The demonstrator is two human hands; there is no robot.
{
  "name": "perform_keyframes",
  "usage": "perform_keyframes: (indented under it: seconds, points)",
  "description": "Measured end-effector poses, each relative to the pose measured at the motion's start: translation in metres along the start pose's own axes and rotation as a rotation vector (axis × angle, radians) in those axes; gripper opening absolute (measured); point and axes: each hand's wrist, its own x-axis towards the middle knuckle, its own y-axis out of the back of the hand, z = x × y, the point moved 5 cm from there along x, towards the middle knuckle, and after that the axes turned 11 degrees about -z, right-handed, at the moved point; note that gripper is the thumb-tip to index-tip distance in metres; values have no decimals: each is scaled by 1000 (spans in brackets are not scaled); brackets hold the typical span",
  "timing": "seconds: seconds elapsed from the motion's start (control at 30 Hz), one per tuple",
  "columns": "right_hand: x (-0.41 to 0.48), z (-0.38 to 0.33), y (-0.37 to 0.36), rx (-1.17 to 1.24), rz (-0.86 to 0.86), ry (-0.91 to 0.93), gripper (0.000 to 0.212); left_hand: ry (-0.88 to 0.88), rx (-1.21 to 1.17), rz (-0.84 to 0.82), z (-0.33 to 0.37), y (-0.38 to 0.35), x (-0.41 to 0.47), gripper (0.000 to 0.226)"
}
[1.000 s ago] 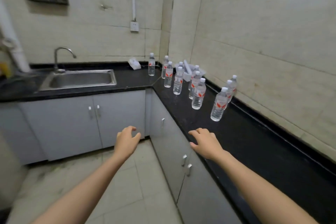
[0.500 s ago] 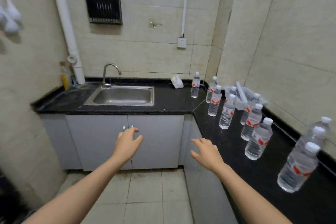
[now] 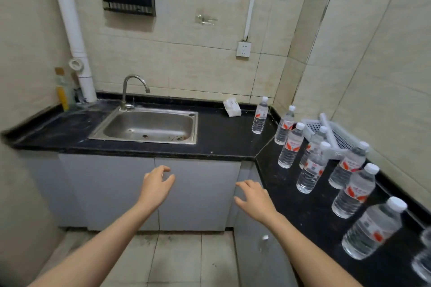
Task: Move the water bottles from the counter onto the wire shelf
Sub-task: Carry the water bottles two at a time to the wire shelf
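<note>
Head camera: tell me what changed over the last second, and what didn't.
The view swung left and up: the sink came to centre and the water bottles slid to the right edge. The left hand and right hand took hold of nothing and remain open and empty in front of the cabinets. The bottles stand upright on the counter as before.

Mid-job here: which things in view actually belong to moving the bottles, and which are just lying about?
Belongs to the job:
water bottles standing on the black counter
left hand and right hand, both empty
wire shelf: not in view

Lying about:
sink
faucet
white packet
white basket
</note>
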Motion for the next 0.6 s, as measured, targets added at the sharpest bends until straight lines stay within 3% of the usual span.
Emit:
perform_keyframes:
  seconds: [0.37,0.6]
  points:
    - [126,64,68,36,96,-280,48,-165,-122,-199,48,-42,210,28]
    - [154,101,38,130,5,-454,48,-152,-107,-385,51,-108,271,28]
